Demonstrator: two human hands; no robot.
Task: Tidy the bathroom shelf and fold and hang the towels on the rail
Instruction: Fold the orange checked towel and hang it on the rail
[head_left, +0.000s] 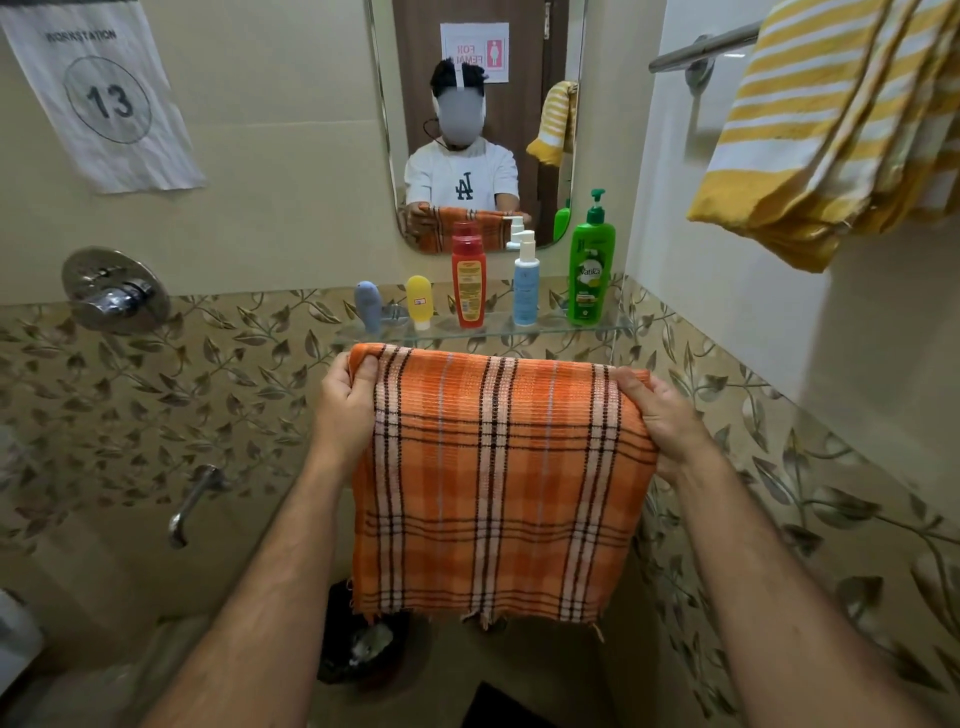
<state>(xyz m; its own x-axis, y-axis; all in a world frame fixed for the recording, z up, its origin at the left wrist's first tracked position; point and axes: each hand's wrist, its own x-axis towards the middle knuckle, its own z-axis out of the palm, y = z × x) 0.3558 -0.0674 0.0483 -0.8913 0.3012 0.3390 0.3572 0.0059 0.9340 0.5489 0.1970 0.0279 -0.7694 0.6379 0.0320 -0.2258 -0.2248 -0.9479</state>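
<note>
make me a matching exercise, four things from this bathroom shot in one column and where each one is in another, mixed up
Things
1. orange checked towel
2. yellow striped towel
3. green pump bottle
4. yellow tube

Places
A. draped over the rail, upper right
B. right end of the glass shelf
C. held up at its top corners by the left hand and right hand
D. on the shelf between the grey-blue tube and the red bottle

Pairs: 1-C, 2-A, 3-B, 4-D

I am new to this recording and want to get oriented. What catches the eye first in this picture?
An orange checked towel hangs in the middle, gripped at its top corners by the left hand and right hand. Behind it, five bottles stand along the glass shelf, and a yellow striped towel hangs on the rail at upper right.
</note>
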